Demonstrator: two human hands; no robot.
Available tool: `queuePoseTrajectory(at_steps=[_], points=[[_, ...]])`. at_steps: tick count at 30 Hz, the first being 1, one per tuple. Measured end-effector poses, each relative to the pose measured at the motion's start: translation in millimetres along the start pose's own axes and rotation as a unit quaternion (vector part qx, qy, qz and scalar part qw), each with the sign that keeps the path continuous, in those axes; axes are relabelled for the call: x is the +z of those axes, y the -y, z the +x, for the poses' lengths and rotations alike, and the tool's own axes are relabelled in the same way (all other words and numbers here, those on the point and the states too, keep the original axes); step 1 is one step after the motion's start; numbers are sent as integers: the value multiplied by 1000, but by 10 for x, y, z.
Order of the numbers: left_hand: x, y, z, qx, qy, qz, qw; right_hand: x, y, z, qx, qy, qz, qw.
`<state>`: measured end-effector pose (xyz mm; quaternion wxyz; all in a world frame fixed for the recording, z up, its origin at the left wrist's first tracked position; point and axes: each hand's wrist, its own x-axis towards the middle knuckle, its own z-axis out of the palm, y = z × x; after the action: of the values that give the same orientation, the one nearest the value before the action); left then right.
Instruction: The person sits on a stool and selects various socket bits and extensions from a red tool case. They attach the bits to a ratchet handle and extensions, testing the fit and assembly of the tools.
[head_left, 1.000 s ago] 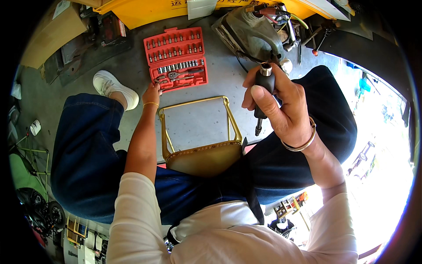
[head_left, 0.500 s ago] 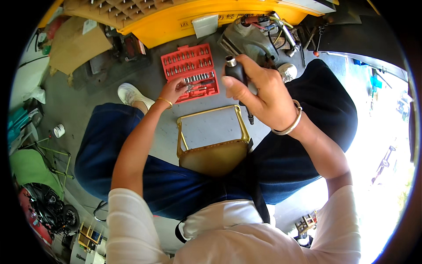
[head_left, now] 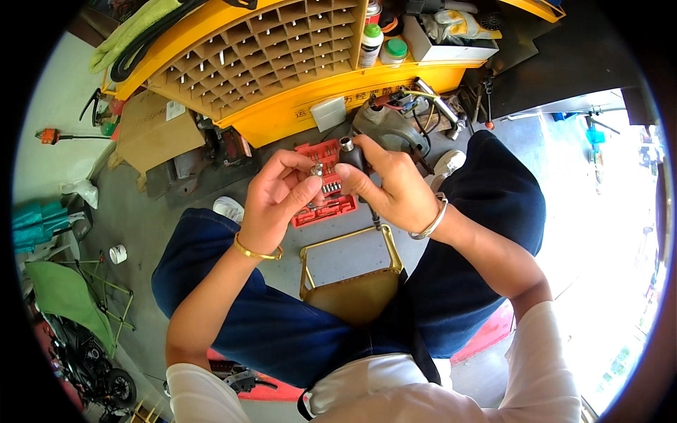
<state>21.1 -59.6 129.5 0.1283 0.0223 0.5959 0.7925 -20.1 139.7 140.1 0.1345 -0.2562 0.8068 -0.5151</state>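
Note:
My left hand pinches a small shiny metal piece between thumb and fingertips; it looks like a socket or joint, but its exact kind is too small to tell. My right hand is wrapped round a black-handled driver, its metal collar pointing up. The driver's dark shaft comes out below the hand. A narrow gap separates the metal piece from the driver's collar. Behind and below both hands, the red socket set case lies open on the floor, partly hidden, with bits and sockets in it.
A low stool with a gold frame stands between my legs. Beyond the case are a grey jug with cables and a yellow cabinet bearing a cardboard divider rack. Flattened cardboard lies at the left.
My left hand has come up from the case with a small metal piece and moved toward the driver. The right hand has shifted slightly left and down. The view has tilted up.

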Motion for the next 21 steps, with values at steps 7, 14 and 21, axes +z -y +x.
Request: queuePoseTrajectory(at_steps=[7, 14, 21], points=[[182, -161, -14, 3, 39, -91, 995, 4, 125, 9, -67, -56, 81, 993], [185, -248, 2, 10, 80, -117, 990, -64, 236, 8, -59, -24, 119, 991], [164, -311, 72, 23, 91, -111, 989, -71, 239, 79, -75, -53, 148, 985]])
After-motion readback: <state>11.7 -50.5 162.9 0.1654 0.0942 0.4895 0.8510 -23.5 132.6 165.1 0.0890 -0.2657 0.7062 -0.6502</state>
